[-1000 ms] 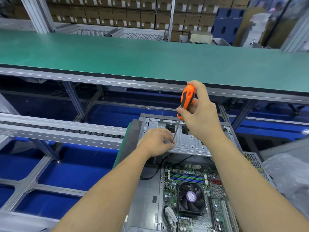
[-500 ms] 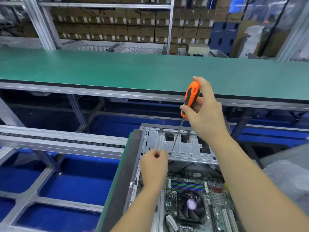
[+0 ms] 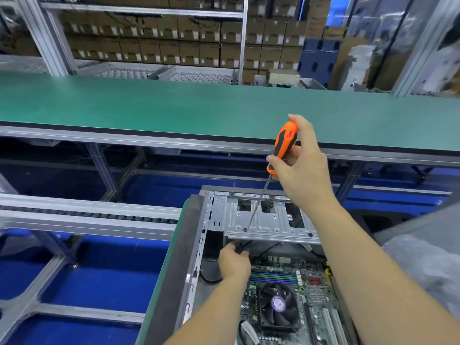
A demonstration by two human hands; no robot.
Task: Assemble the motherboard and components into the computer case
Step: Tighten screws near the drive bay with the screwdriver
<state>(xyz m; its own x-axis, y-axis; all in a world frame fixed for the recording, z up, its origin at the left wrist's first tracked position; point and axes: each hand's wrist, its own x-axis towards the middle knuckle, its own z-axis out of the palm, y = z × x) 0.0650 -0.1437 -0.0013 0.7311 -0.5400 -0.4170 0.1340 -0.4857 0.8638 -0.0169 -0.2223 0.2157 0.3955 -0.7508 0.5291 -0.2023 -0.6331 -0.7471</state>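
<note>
An open metal computer case (image 3: 199, 247) lies at the bottom centre. Inside it sits the motherboard (image 3: 311, 290) with a black CPU fan (image 3: 278, 306). A silver drive bracket (image 3: 268, 222) spans the case's far end. My right hand (image 3: 302, 163) grips an orange and black screwdriver (image 3: 285, 143); its shaft slants down and its tip rests on a screw at the bracket's near left. My left hand (image 3: 235, 263) is inside the case under the bracket, fingers curled round a black cable (image 3: 245, 246).
A long green bench (image 3: 174, 108) crosses behind the case. A roller conveyor rail (image 3: 87, 216) runs at the left over blue flooring. Stacked cardboard boxes (image 3: 161, 46) fill shelves at the back. Grey plastic wrap (image 3: 428, 257) lies at the right.
My left hand has left the bracket's top, dropped toward me into the case and taken hold of the black cable. The screwdriver stays on the same screw; the view has tilted.
</note>
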